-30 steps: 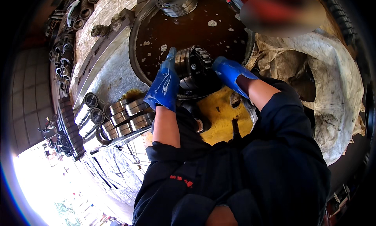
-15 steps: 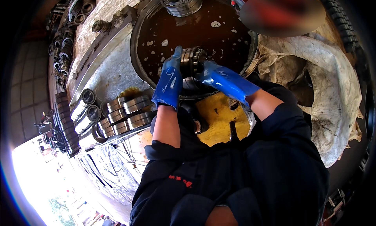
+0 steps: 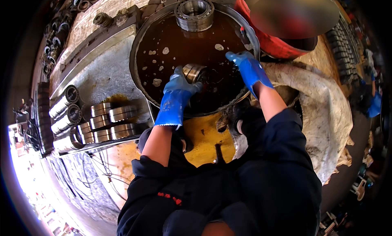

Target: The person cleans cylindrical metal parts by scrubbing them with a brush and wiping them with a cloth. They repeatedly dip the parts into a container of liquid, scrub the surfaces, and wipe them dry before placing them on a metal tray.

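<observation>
My left hand [image 3: 177, 93], in a blue rubber glove, grips a shiny metal roller bearing [image 3: 193, 72] over the near middle of a round basin [image 3: 134, 68] of dark brown liquid. Its fingers lie along the bearing's left side and the thumb reaches below it. My right hand [image 3: 248, 69], gloved the same way, is off the bearing at the basin's right side. Its fingers stretch leftward over the liquid, with nothing visible in them. A larger bearing [image 3: 194, 18] sits at the basin's far edge, its ring above the liquid.
Several bearings [image 3: 123, 113] stand grouped on a metal tray [image 3: 100, 63] at the left. A red open container [image 3: 281, 48] is at the far right, beside crumpled pale cloth [image 3: 326, 101]. A small red-tipped thing [image 3: 242, 29] shows near the basin's right rim. Yellow surface [image 3: 202, 140] lies below.
My right hand has let go of the bearing and moved right. My left hand keeps the bearing, now tilted and slightly lower. The view has shifted, showing more of the red container.
</observation>
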Demonstrator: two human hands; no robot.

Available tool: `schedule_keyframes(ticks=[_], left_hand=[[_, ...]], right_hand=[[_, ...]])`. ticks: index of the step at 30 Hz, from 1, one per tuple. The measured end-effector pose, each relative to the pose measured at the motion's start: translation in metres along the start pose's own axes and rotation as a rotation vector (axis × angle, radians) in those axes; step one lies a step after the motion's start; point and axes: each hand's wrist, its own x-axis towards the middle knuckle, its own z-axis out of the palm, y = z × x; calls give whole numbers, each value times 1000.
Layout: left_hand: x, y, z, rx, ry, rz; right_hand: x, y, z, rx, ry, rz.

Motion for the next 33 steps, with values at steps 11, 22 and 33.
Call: schedule_keyframes(ticks=[11, 22, 33], left_hand=[[13, 13, 3, 109, -58, -28], [10, 3, 14, 393, 26, 303], [-9, 7, 5, 328, 109, 280]], right_hand=[[118, -8, -10, -683, 238, 19], [123, -31, -2, -775, -201, 174], [46, -20, -20, -284, 137, -281]])
